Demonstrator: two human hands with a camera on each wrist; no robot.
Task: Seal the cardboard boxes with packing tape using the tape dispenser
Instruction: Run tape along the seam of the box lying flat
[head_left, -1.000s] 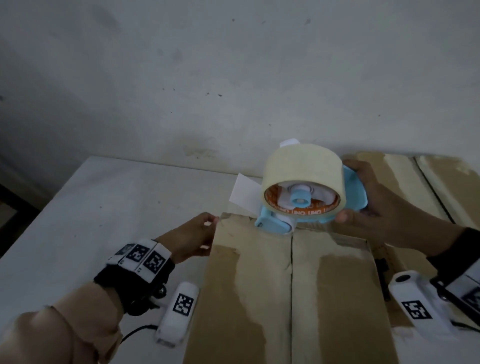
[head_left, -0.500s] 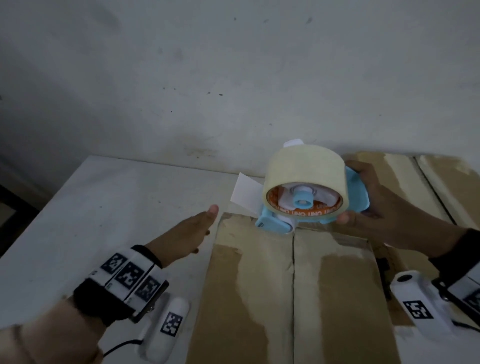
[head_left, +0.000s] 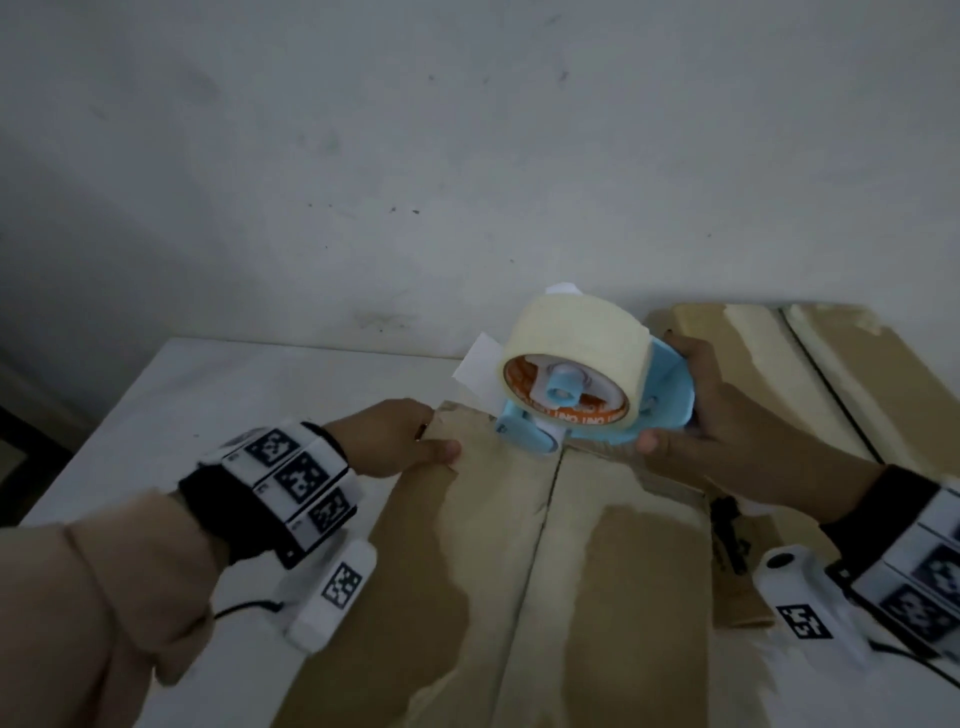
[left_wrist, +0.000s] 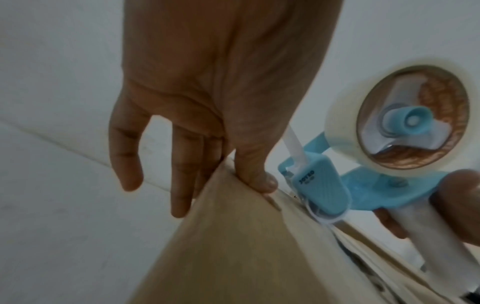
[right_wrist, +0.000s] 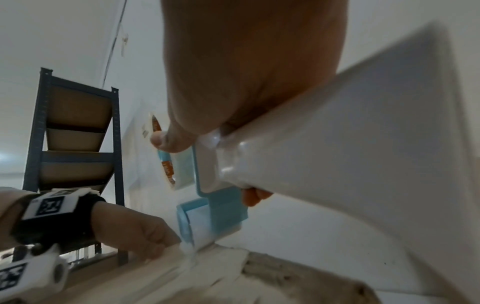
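While your white table (head_left: 156, 415) runs off the left edge under a scuffed, dim grey wall (head_left: 467, 130), a dark metal shelving rack (right_wrist: 78, 131) shows only in the right wrist view, its foot cut off. Your left hand (head_left: 387, 436) holds the far left corner of the cardboard box (head_left: 613, 597), thumb on top and fingers down the side. At the box's far edge, on the centre seam, sits the blue tape dispenser (head_left: 571, 400) with its pale roll, a loose white tab sticking out behind. Your right hand (head_left: 722, 415) is wrapped around its handle, which the head view hides. Further right lies a second flattened box (head_left: 841, 364), cropped by the frame.
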